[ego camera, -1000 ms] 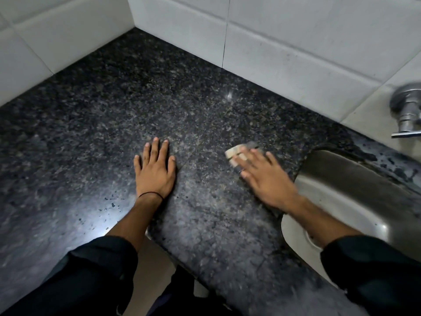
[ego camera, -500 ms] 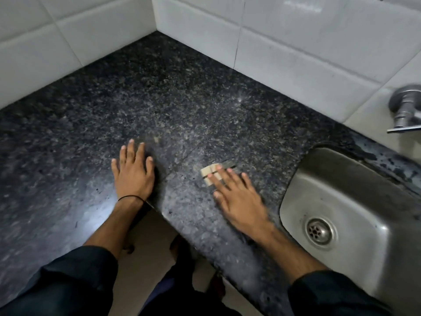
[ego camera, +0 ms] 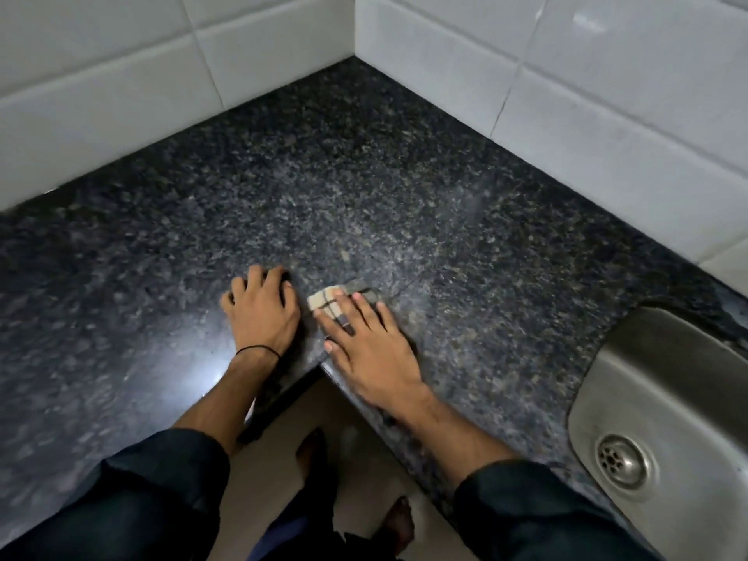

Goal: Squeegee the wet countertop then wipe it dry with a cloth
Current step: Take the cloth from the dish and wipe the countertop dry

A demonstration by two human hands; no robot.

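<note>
worktop (ego camera: 364, 188): dark speckled granite, l-shaped, inner corner at bottom centre where the two hands meet; faint pale streaks across the middle, bright light glare at lower left.
left hand (ego camera: 263, 309): palm down on the worktop near the inner edge, fingers curled under a bit, holding nothing; thin black band (ego camera: 259, 350) on the wrist.
right hand (ego camera: 368, 342): flat, fingers spread and extended, pressing down on the cloth; slightly blurred.
cloth (ego camera: 324, 303): small folded piece, beige with dark lines (checked pattern, i think), lies on the worktop under the right fingertips, only its left end shows; just beside the left hand, cannot tell if touching.
sink (ego camera: 631, 358): steel, set into the worktop at far right, well apart from the hands; round drain (ego camera: 621, 459) in its base.
wall tiles (ego camera: 587, 95): white, glossy, on both back walls, meeting in a corner at top centre.
sleeves (ego camera: 162, 471): dark, pushed up both forearms.
floor (ego camera: 291, 415): pale, seen below the worktop corner; two bare feet (ego camera: 398, 520) on it, dim and blurred.
squeegee: cannot see one in this view.
</note>
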